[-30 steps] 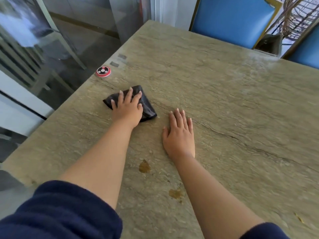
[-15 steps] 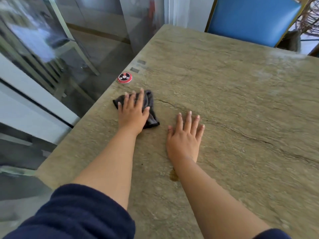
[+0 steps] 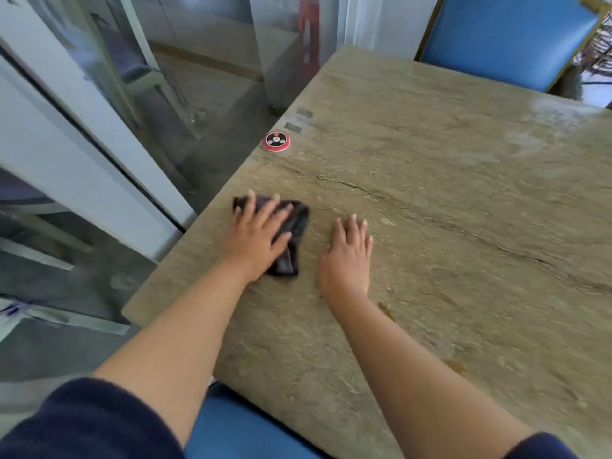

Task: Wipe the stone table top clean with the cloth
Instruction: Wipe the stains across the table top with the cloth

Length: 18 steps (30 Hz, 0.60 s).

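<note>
My left hand (image 3: 256, 241) presses flat on the cloth (image 3: 293, 233); right hand (image 3: 347, 256) flat beside it on the table (image 3: 463, 193); a red disc (image 3: 277, 141) lies beyond.

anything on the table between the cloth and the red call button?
Nothing: in the head view only bare stone table top, crossed by a dark vein, separates the cloth under the left hand from the red call button.
</note>
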{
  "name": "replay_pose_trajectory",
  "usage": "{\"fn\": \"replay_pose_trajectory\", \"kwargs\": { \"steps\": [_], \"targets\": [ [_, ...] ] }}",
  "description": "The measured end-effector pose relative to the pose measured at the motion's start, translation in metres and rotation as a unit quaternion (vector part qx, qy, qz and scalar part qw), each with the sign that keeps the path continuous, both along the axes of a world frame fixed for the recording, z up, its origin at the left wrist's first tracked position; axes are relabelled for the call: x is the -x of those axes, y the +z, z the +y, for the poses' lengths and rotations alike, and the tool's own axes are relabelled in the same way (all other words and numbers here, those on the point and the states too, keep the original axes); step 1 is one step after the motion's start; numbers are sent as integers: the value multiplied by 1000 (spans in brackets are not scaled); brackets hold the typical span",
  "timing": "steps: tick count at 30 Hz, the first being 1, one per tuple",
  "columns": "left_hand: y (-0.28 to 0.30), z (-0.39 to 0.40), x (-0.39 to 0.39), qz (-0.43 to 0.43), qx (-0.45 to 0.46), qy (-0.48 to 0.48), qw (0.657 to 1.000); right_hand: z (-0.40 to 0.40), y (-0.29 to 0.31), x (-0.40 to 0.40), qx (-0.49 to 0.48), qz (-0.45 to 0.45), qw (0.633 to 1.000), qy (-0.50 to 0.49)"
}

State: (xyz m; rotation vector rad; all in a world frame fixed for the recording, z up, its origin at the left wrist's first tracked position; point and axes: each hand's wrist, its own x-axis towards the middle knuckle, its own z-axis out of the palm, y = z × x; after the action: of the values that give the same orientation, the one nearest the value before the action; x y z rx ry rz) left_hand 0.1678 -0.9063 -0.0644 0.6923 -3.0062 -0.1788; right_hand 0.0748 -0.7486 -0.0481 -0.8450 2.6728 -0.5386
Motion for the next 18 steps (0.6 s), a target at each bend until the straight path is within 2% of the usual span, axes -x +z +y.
{"fn": "replay_pose_trajectory", "kwargs": {
  "steps": [2,4,7,9,11,13,15,18],
  "targets": [
    [1,-10,7,-10,-13,95,995,-3,-8,-14,-1,39,999,16],
    [2,-1,0,-2,-2,86,996,-4,-13,-13,-6,62,998,15],
    [0,28,-43,16,20,-29,999,-7,-14,-16,-22,66,998,13],
    [-1,39,-74,2,-5,-123,992,-8,-12,-18,-31,72,997,15],
    [3,28,-90,-12,-49,-212,976,-6,-9,-18,-30,70,997,10],
    [4,4,-89,-30,-35,-265,963,-7,-7,-22,-24,51,998,-2],
    [4,-18,-74,-42,-23,-190,981,-10,-5,-40,-13,33,999,-15],
    [5,-19,-46,-23,-46,43,998,-8,-8,-70,-19,55,998,7]
  ]
}}
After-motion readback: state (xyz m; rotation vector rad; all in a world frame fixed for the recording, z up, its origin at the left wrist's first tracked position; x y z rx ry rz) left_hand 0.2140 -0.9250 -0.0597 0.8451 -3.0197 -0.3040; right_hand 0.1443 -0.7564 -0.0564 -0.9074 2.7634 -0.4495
